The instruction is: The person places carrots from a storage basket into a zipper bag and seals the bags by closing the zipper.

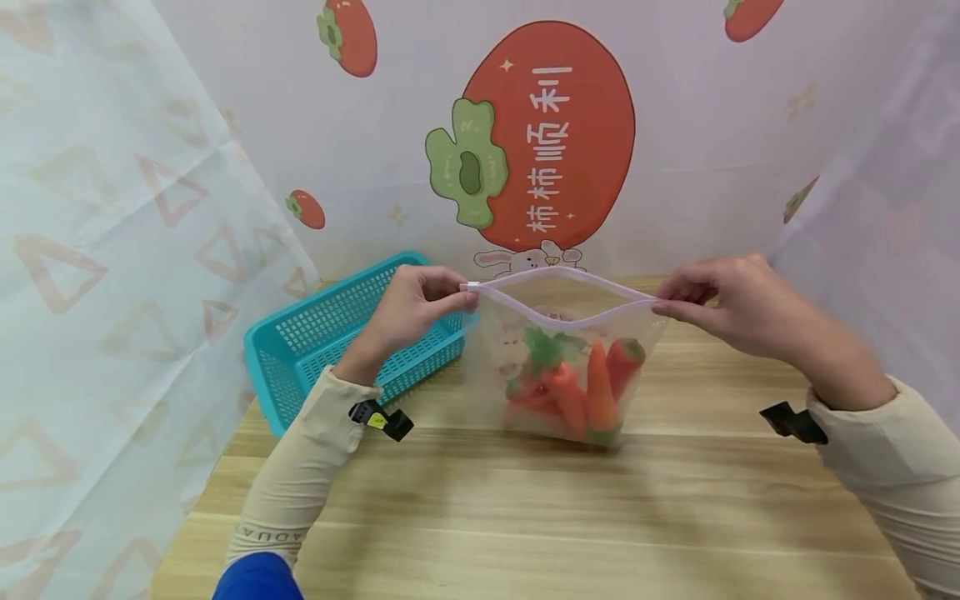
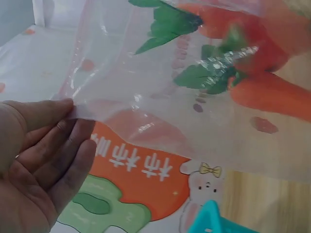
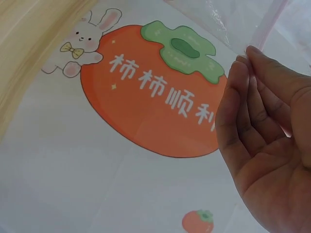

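A translucent slider zip bag (image 1: 487,375) stands on the table with its pink-edged mouth gaping. Several orange carrots (image 1: 600,392) and some green leaves (image 1: 543,348) show through its film, along with red pieces blurred by the plastic. My left hand (image 1: 412,304) pinches the mouth's left corner at the white slider (image 1: 471,287). At the opposite corner, my right hand (image 1: 731,304) pinches the bag's edge between thumb and fingers. The left wrist view shows carrots (image 2: 272,94) with leafy tops inside the bag. In the right wrist view, the right fingertips hold the bag's corner (image 3: 255,41).
A turquoise perforated basket (image 1: 281,333) stands at the left, behind my left forearm and beside the bag. The wooden table (image 1: 525,517) runs up to a white backdrop (image 1: 375,167) printed with persimmons and a rabbit. Patterned sheets hang at both sides.
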Action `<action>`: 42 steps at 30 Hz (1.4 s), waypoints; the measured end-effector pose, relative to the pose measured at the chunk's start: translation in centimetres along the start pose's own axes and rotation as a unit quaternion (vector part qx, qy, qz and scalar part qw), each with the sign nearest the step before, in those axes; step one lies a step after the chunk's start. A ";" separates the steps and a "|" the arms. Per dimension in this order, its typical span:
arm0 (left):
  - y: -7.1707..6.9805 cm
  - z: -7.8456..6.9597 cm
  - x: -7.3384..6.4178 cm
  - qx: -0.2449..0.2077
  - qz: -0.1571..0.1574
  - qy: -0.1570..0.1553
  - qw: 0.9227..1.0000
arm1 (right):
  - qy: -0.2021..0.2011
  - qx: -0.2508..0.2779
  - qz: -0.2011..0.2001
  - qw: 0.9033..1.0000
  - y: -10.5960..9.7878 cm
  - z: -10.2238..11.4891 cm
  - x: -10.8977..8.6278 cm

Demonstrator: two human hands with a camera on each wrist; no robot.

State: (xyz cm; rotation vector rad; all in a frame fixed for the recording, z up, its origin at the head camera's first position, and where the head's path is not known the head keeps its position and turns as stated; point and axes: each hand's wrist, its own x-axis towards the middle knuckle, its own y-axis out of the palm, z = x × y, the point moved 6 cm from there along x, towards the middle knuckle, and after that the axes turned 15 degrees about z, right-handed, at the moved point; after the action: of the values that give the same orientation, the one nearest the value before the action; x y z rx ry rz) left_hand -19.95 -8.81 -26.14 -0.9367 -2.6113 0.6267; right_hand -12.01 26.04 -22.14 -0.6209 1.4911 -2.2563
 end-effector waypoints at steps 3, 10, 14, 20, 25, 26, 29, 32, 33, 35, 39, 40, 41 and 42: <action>0.4 0.9 0.1 -0.021 0.000 -0.003 1.000 | 0.016 0.000 0.008 1.000 0.3 -0.2 0.2; 0.5 1.3 -0.1 -0.022 -0.002 0.011 1.000 | 0.012 -0.013 0.005 1.000 0.4 -0.3 0.3; -0.1 1.7 -0.4 -0.013 -0.015 0.009 1.000 | 0.006 -0.016 -0.006 1.000 0.3 -0.6 0.0; -0.4 2.3 -0.9 -0.017 -0.003 -0.004 1.000 | 0.001 -0.018 -0.002 1.000 0.1 -1.1 -0.4; -0.2 2.0 -1.0 -0.024 0.000 0.008 1.000 | -0.001 -0.012 -0.012 1.000 -0.4 -1.4 -0.5; -0.2 2.0 -1.0 -0.027 -0.002 0.010 1.000 | -0.001 -0.010 -0.015 1.000 -0.4 -1.4 -0.5; 0.3 2.4 -0.9 -0.029 -0.002 0.009 1.000 | 0.012 -0.011 -0.015 1.000 -0.5 -1.8 -0.6; 0.8 2.8 -0.9 -0.028 -0.006 0.009 1.000 | 0.027 -0.012 -0.006 1.000 -0.3 -2.0 -0.6; 0.9 2.8 -0.9 -0.028 -0.009 0.009 1.000 | 0.030 -0.014 -0.004 0.999 -0.3 -2.1 -0.6; 1.0 2.8 -0.9 -0.032 -0.016 0.011 0.999 | 0.030 -0.019 -0.004 0.999 -0.3 -2.0 -0.5; 1.1 3.0 -0.8 -0.041 -0.025 0.010 0.999 | 0.026 -0.027 0.001 0.999 -0.7 -1.7 -0.2; 1.1 3.1 -0.8 -0.045 -0.026 0.010 0.999 | 0.022 -0.029 0.002 0.999 -0.8 -1.5 0.0; 1.1 3.1 -0.8 -0.048 -0.026 0.010 0.998 | 0.022 -0.032 0.004 0.999 -1.0 -1.4 0.2; 1.2 3.2 -0.8 -0.051 -0.027 0.009 0.998 | 0.023 -0.038 0.006 0.999 -1.1 -1.1 0.4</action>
State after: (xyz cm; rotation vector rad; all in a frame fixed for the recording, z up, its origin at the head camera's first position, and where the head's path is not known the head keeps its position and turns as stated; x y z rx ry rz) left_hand -20.07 -9.48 -29.61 -0.8932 -2.6642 0.4730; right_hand -12.98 27.09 -21.39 -0.5829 1.6044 -2.2282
